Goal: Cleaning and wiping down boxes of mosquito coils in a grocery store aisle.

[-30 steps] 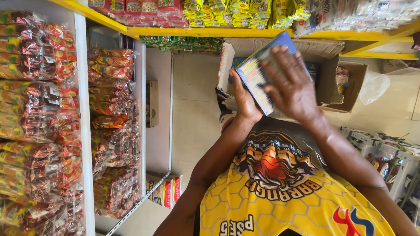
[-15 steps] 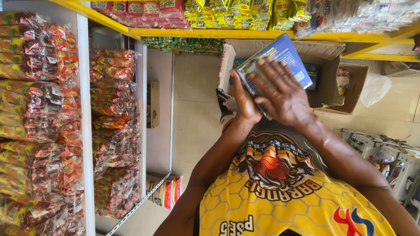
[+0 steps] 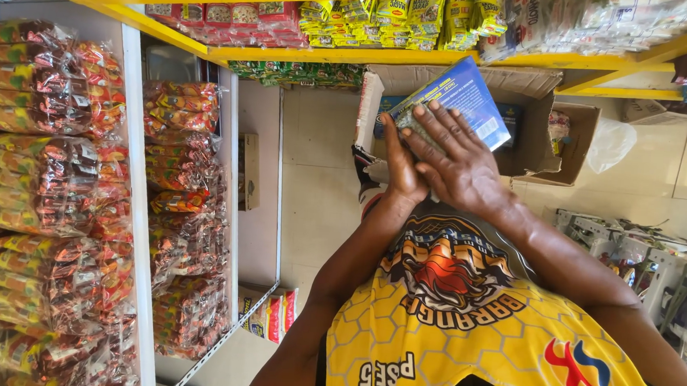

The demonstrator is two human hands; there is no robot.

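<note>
I hold a flat blue box [image 3: 464, 97] in front of my chest, above an open cardboard carton [image 3: 534, 125] on the floor. My left hand [image 3: 400, 169] grips the box along its lower left edge. My right hand [image 3: 453, 160] lies flat on the box's face with the fingers spread, covering its lower half. More blue boxes show inside the carton [image 3: 513, 114].
White shelves [image 3: 140, 204] on the left carry stacked red and orange snack packets [image 3: 51, 167]. A yellow shelf [image 3: 384, 54] above holds yellow and green packets. A second brown carton [image 3: 573, 139] and a plastic bag [image 3: 610, 142] stand right. A wire rack [image 3: 657, 268] is at lower right.
My right hand has slid down and left across the box's face, uncovering its upper part. The box has tilted slightly; my left hand has kept its grip.
</note>
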